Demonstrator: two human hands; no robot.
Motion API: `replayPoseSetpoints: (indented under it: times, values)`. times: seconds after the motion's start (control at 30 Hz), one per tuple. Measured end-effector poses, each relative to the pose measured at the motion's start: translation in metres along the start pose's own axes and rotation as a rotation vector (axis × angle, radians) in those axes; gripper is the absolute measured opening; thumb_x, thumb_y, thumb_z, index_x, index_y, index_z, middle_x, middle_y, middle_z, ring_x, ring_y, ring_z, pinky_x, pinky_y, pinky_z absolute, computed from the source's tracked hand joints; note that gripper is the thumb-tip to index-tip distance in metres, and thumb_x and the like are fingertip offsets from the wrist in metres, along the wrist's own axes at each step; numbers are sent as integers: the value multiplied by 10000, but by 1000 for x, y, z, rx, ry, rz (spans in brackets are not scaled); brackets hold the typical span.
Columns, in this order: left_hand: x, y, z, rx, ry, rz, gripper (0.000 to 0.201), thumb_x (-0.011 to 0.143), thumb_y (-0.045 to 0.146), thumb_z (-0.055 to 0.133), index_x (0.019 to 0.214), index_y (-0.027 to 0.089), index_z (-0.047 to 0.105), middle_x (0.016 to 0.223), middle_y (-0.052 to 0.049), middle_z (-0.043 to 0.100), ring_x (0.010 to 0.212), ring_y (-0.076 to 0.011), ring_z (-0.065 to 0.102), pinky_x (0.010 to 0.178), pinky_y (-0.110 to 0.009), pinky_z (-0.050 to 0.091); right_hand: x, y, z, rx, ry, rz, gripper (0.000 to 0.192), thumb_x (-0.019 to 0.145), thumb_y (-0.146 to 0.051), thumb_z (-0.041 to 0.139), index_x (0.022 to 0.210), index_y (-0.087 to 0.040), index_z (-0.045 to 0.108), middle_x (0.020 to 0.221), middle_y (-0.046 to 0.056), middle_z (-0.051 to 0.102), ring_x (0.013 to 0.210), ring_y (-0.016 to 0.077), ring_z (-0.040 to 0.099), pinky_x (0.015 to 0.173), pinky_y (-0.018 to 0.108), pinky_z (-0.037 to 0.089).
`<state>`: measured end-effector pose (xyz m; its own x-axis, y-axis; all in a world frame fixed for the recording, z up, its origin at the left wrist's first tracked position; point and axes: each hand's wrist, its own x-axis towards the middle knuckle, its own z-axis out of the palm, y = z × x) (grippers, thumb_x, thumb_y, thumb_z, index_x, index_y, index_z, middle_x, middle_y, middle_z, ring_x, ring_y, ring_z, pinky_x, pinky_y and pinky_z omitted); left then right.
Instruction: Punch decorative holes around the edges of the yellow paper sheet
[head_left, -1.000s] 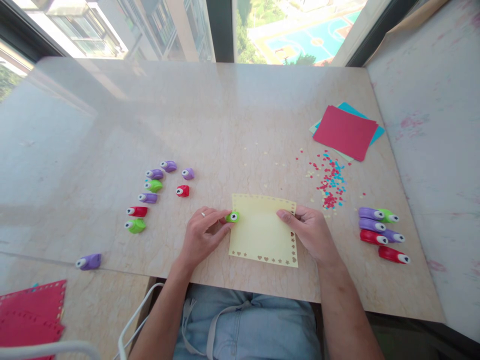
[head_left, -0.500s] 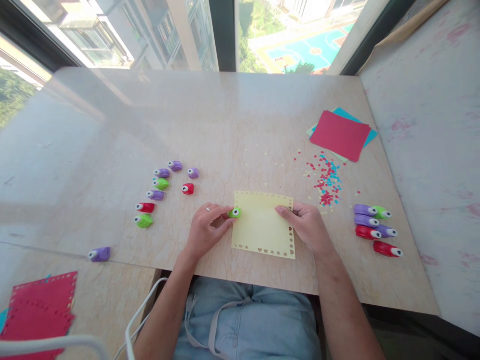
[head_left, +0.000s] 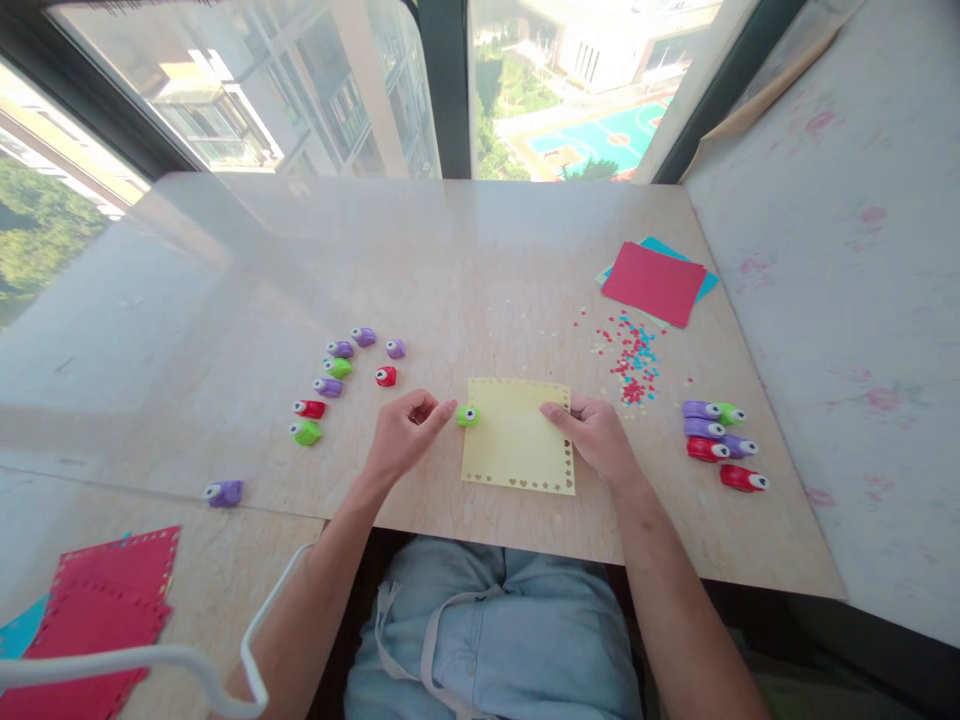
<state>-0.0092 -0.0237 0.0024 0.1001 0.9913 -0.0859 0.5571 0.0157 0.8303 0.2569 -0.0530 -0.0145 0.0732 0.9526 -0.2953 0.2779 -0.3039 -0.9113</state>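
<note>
From the pale-yellow square paper sheet point(head_left: 514, 440), an open lane runs toward twelve o'clock across the cream marbled table point(head_left: 435, 260) (only flat pale specks dot it). At nine, a lime-green plastic punch point(head_left: 468, 416) and the left hand point(head_left: 405, 430) obstruct; beyond, assorted red, purple and green plastic punches point(head_left: 328, 388) stand. Red, blue and pale paper confetti point(head_left: 636, 360) litters two; clustered similar punches point(head_left: 705, 429) block three.

Faded blue trousers point(head_left: 540, 625) with a long pale drawstring point(head_left: 430, 645)

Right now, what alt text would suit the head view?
The right hand pinches a yellow sheet with a green punch at its left edge; the left hand is close by. More punches lie on both sides.
</note>
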Motion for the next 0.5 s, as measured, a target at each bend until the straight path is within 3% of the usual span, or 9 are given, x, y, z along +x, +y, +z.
replayPoseSetpoints:
  times: [0.07,0.2,0.3,0.5]
  values:
    - [9,3,-5,14,-158,-73,489,831,549,589,547,164,491,501,23,462,481,-94,442,455,-217,306,0,0,0,-25,15,-20,481,769,-593,641,845,-128,735,686,62,675,643,208,615,502,264,452]
    - [26,7,-10,-19,-418,-262,504,782,623,595,593,157,579,547,-16,568,442,-110,520,400,-210,336,0,1,1,-26,13,-46,480,770,-597,631,814,-130,729,673,56,664,624,197,602,491,257,435]
    - [33,9,-11,-38,-497,-324,483,752,618,629,625,152,613,586,-35,608,447,-124,563,386,-212,372,1,2,2,-22,21,-65,467,772,-583,633,789,-125,723,669,55,662,593,180,583,483,251,418]
    - [36,9,-13,-39,-538,-324,477,721,599,681,574,154,597,512,-23,584,390,-103,517,369,-203,366,1,3,4,-25,22,-73,432,790,-541,620,788,-121,719,681,52,669,566,157,562,491,245,408]
